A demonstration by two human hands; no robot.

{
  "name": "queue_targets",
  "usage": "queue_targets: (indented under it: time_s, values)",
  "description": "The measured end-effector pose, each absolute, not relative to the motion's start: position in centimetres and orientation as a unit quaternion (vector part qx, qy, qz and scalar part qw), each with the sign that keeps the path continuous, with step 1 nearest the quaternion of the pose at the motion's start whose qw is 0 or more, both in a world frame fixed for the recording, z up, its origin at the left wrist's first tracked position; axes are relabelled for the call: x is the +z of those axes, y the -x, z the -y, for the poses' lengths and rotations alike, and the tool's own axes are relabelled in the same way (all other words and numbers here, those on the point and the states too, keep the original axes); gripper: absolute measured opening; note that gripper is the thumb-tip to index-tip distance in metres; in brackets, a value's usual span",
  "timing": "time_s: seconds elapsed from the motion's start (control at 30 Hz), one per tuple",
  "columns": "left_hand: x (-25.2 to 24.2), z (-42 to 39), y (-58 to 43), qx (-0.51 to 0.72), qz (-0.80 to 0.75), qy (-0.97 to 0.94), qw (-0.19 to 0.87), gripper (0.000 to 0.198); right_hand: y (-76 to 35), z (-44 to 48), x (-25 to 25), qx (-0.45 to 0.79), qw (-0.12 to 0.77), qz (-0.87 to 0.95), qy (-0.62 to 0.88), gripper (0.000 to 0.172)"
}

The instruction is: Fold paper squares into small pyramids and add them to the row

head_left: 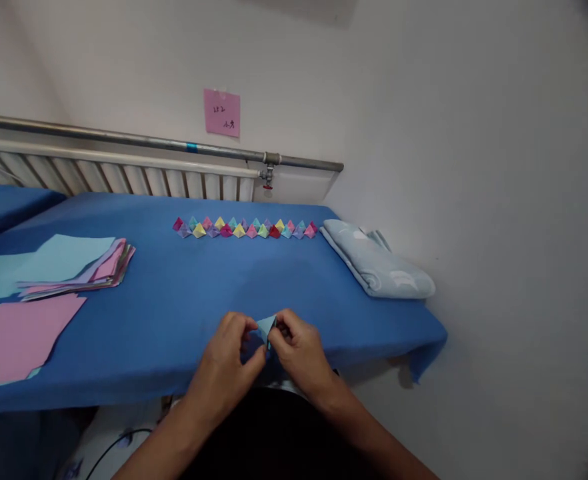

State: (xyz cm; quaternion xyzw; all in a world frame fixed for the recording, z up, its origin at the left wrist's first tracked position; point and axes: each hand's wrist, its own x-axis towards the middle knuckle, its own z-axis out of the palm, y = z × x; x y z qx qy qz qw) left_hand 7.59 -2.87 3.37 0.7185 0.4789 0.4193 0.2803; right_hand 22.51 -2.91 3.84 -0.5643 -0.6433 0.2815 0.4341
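Observation:
A small folded piece of light-blue paper (pixel 266 327) is held over the front edge of the blue-covered table (pixel 174 293). My left hand (pixel 228 357) is at its left side, with the index fingertip and thumb touching or very near the paper. On the right side, my right hand (pixel 301 350) pinches the paper between thumb and curled fingers. Farther back lie several small folded paper pieces (pixel 239 231) of many colours, set in two staggered rows.
At the left are a stack of coloured paper sheets (pixel 74 260) and pink sheets (pixel 19 337). A folded pale-blue blanket (pixel 379 260) lies at the right by the wall. Behind the table run a radiator (pixel 174 181) and a metal pipe (pixel 124 137). A pink note (pixel 222 113) hangs above.

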Motion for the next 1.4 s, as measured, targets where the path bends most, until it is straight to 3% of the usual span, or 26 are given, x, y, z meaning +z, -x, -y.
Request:
queue_targets:
  time_s: [0.5,0.87,1.17,1.4]
  values:
    - [2.2,3.0,-9.5,0.453,-0.493,-0.721,0.18,0.014,-22.2,2.7,3.5,0.172,0.388,0.724,0.544,0.013]
    - [1.6,2.5,-9.6,0.415,-0.545,-0.707,0.176,0.015,-22.1,2.4,2.7,0.164,0.372,0.725,0.556,0.019]
    - [2.0,2.2,-9.5,0.399,-0.567,-0.662,0.283,0.013,-22.4,2.3,2.1,0.156,0.408,0.731,0.525,0.02]
    - [2.1,1.9,-9.4,0.45,-0.507,-0.53,0.51,0.013,-22.8,2.6,1.9,0.219,0.464,0.703,0.492,0.018]
